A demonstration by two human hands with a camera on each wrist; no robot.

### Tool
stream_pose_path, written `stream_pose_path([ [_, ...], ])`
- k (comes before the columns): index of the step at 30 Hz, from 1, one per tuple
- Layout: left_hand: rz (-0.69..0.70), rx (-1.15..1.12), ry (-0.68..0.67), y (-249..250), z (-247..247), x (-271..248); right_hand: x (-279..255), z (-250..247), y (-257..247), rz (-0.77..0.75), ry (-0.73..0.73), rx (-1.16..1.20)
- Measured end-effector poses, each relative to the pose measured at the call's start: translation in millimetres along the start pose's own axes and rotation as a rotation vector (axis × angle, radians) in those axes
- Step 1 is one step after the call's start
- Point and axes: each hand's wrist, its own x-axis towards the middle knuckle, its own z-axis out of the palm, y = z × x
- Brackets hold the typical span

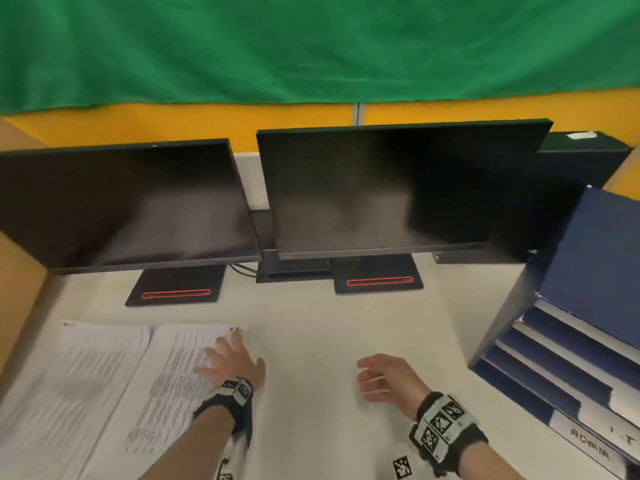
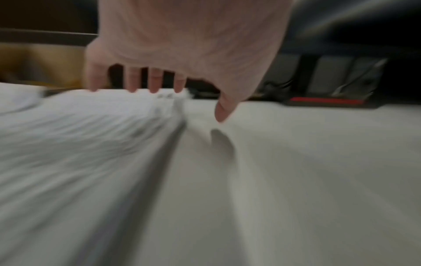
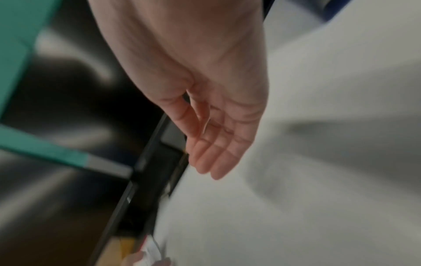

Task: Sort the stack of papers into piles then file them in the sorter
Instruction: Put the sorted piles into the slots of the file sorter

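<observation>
**Q:** Where are the papers, and what are the hands doing?

**A:** Two piles of printed paper lie side by side at the desk's (image 1: 311, 341) near left corner. The left pile (image 1: 76, 375) sits closest to the left edge; the right pile (image 1: 173, 375) lies just beside it. The left hand (image 1: 228, 362) lies palm down on the right pile, fingers straight and spread, fingertips (image 2: 154, 86) toward its far edge. In the left wrist view, the thumb hangs off the pile's right edge above bare desk. It holds nothing.

**Q:** And the right hand?

**A:** The right hand (image 1: 384, 379) is above the bare middle of the desk near the front edge, well apart from the papers. Its fingers (image 3: 214, 154) are relaxed and slightly bent, palm turned sideways, empty.

**Q:** Where is the sorter?

**A:** The blue sorter (image 1: 571, 306) stands at the desk's right edge. Its stepped shelves hold white sheets, and the lowest tabs carry labels; one reads "ADMIN".

**Q:** Anything else on the desk?

**A:** Two dark monitors (image 1: 381, 188) stand along the far edge, each on a black base with a red-outlined slot. Both wrist views are motion-blurred.
</observation>
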Motion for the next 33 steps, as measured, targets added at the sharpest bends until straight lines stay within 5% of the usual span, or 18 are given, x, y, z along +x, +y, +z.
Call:
stream_pose_path([
  [4,-0.131,-0.056,-0.139,-31.7,18.7,0.5,25.9,28.9,6.6,0.075,-0.053,-0.142],
  [12,-0.070,0.191,-0.194,-36.2,15.0,15.4,36.8,44.2,3.3,0.086,-0.052,-0.195],
  [17,0.077,0.365,-0.113,-36.9,11.9,9.6,37.1,36.5,10.5,0.077,-0.048,-0.192],
  [22,0.139,0.033,-0.170,2.5,-2.1,-2.9,33.2,26.6,17.1,0.071,-0.087,-0.161],
  [28,0.401,-0.464,-0.487,101.6,-5.0,-57.4,30.0,18.4,16.7,0.153,-0.114,0.131],
  [33,0.537,-0.783,-0.834,144.2,-3.4,-98.8,13.5,-20.4,19.2,0.024,-0.021,0.163],
])
